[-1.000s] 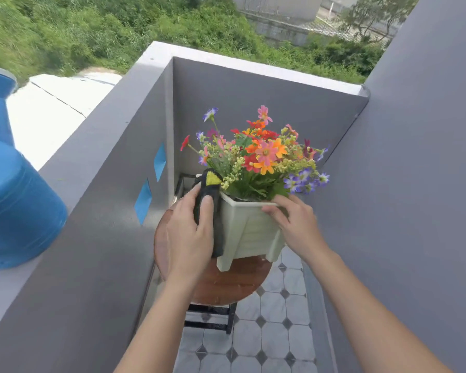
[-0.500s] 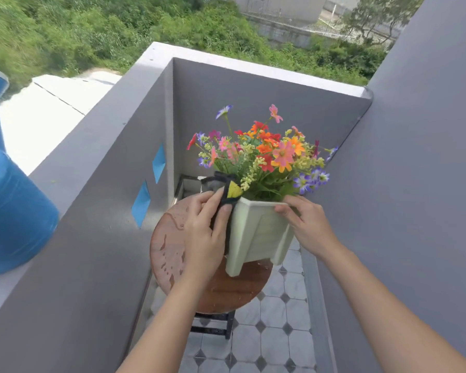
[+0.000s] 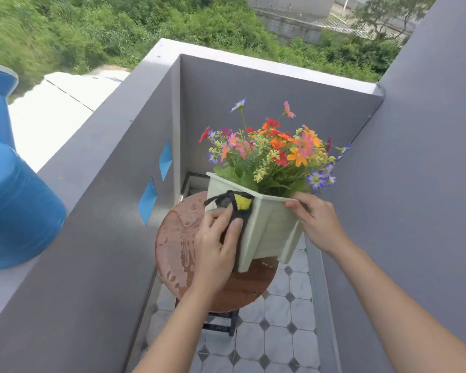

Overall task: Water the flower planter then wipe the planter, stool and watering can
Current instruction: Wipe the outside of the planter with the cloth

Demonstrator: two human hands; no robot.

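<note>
A: Location of the pale green square plastic planter [image 3: 272, 230]?

B: On the round brown wooden stool [image 3: 178, 238], toward its right edge, apparently tipped. The left hand [image 3: 215, 249], fingers bent, holds a dark cloth with a yellow patch [image 3: 237, 208] against the planter's left wall. The right hand [image 3: 318, 219] pinches the near rim.

A: Failure modes?

B: The seat is wet. Sideways wiping force may slide a leg off the edge, and a slipped rim pinch may topple the planter. The blue plastic watering can [image 3: 14, 205] stands well apart on the grey parapet [image 3: 97, 238].
</note>
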